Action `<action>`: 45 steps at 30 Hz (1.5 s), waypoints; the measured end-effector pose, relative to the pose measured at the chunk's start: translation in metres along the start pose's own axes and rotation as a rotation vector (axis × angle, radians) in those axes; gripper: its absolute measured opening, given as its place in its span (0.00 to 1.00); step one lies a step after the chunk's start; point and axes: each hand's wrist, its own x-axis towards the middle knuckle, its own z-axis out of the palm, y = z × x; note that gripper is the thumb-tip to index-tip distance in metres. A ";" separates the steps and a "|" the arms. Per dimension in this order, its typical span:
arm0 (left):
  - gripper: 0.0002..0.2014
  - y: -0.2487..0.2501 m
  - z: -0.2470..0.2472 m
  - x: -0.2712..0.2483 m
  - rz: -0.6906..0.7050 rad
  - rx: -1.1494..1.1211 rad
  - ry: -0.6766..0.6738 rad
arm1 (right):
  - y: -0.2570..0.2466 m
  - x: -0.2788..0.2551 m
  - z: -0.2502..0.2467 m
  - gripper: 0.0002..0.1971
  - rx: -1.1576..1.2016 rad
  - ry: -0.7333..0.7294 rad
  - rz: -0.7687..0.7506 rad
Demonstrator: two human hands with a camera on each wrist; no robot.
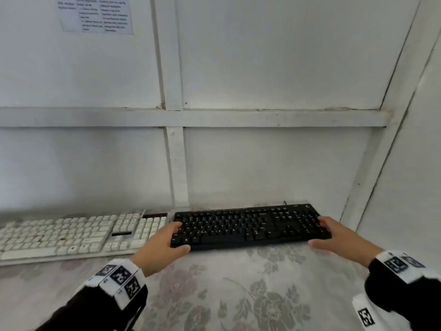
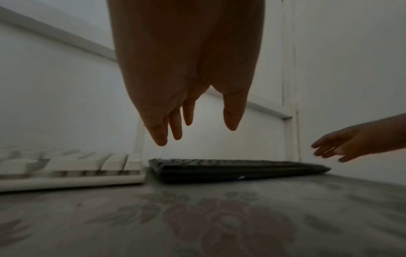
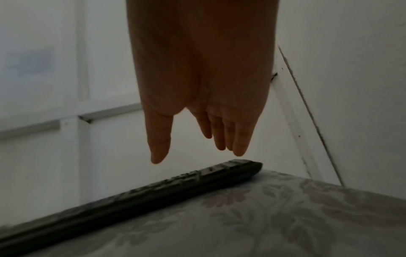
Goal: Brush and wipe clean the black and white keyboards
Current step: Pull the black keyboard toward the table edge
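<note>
White panelled walls (image 1: 274, 56) with flat white battens crossing them close off the back and right side of the scene, meeting in a corner at the right. High on the left of the back wall hangs a white printed paper sheet (image 1: 95, 14); its text is too blurred to read. Below the walls lies the counter (image 1: 238, 295), covered in a pale grey cloth with a faded floral pattern.

Two keyboards lie side by side along the back of the counter, close to the wall. On the left is the white plastic keyboard (image 1: 78, 235), with some dark specks on its keys, its left end running out of the head view. Just beside its right end sits the black plastic keyboard (image 1: 250, 226), flat on the cloth, with a thin black cable leaving its back edge.

Both hands reach to the black keyboard's ends. In the head view the left hand (image 1: 164, 244) is at its left end, fingers over the keys and thumb by the front edge; the left wrist view shows its fingers straight and spread, above the keys and closed on nothing. The right hand (image 1: 338, 237) is at the right end, fingers likewise extended and loosely apart, holding nothing. Black sleeves with white marker-printed wristbands (image 1: 119, 278) cover both forearms.
</note>
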 end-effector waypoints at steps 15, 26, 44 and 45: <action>0.54 -0.007 0.025 0.052 -0.222 0.054 0.048 | 0.023 0.065 -0.010 0.33 -0.011 -0.128 0.004; 0.55 0.001 0.024 0.042 -0.294 0.167 -0.036 | 0.035 0.051 -0.020 0.33 -0.048 -0.182 0.088; 0.32 -0.017 0.031 -0.054 -0.157 -0.018 -0.025 | 0.054 -0.053 -0.014 0.62 0.079 -0.306 0.009; 0.32 -0.020 0.030 -0.059 -0.154 -0.031 -0.025 | 0.052 -0.059 -0.013 0.61 0.080 -0.311 0.015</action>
